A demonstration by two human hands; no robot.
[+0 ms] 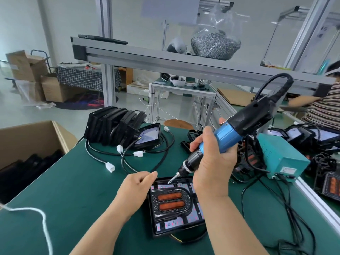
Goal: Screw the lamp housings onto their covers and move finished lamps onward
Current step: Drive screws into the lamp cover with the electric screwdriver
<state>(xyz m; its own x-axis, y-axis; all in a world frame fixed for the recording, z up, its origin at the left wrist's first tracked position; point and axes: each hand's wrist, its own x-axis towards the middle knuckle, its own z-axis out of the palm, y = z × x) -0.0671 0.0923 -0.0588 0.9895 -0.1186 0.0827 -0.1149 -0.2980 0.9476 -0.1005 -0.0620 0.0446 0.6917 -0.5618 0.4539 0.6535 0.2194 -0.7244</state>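
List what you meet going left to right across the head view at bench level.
Cardboard box → stacked black lamps → lamp under the electric screwdriver → teal power box.

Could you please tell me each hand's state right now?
Left hand: curled beside the lamp; contents cannot be told.
Right hand: grips the screwdriver.

Table is green, screwdriver blue and black, lamp housing black with 2 orange strips, box teal
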